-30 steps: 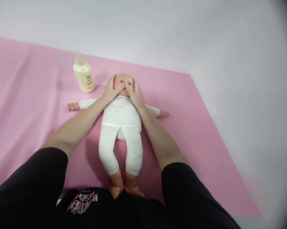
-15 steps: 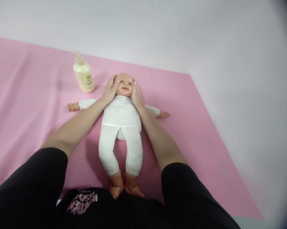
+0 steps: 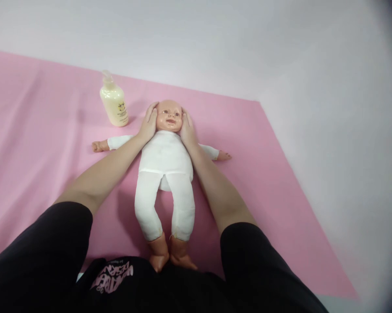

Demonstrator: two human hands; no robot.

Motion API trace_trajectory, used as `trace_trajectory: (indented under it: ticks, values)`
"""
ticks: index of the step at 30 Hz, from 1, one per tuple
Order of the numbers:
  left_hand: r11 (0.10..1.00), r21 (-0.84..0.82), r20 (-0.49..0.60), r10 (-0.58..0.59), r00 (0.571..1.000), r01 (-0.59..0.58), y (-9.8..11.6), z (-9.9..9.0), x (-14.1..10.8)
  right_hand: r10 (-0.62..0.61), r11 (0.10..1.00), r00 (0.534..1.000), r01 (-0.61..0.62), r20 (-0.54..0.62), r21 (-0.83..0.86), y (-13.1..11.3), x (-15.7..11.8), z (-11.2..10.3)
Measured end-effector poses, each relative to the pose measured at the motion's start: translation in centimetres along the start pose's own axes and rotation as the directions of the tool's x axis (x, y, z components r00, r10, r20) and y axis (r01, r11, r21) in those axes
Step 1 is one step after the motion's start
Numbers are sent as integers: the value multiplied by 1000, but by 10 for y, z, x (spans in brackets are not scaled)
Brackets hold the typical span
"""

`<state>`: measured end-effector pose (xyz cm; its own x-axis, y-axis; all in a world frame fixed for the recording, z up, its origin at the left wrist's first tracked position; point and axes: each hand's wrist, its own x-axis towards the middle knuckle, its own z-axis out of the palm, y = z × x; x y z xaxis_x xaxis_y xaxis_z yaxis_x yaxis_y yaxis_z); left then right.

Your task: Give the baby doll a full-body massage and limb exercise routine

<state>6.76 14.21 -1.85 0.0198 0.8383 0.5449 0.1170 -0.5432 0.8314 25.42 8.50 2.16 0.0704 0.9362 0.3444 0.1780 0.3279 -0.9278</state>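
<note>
A baby doll [image 3: 166, 152] with a white cloth body lies on its back, its feet towards me and its arms spread out. My left hand [image 3: 149, 121] rests against the side of the doll's bald head [image 3: 169, 115], fingers stretched out along it. On the other side, my right hand [image 3: 187, 127] lies flat against the head in the same way. Both palms touch the head without wrapping around it. The doll's face shows between my hands, while its ears are hidden under them.
A pump bottle [image 3: 115, 102] of pale yellow liquid stands to the left of the doll's head. Under everything is a pink sheet [image 3: 261, 174], wrinkled at the left, whose edges show at the back and right. Beyond it is a white surface [image 3: 313, 108].
My thumbs have moved off the doll's cheeks, outwards to the sides of the head. The doll and the bottle have stayed in place.
</note>
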Motion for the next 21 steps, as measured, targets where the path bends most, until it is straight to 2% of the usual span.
trace_trajectory:
  ticks: [9, 15, 21]
  values:
    - [1000, -9, 10, -13, 1000, 14, 8, -2, -1, 1, 1000, 1000, -1, -16, 6, 7, 5, 1]
    - [999, 13, 67, -31, 997, 30, 22, -5, -4, 36, 998, 999, -37, 23, 45, 1, 2, 5]
    - [999, 37, 119, -26, 993, 22, 22, -8, -4, 50, 998, 996, -52, 76, 26, -6, -4, 4]
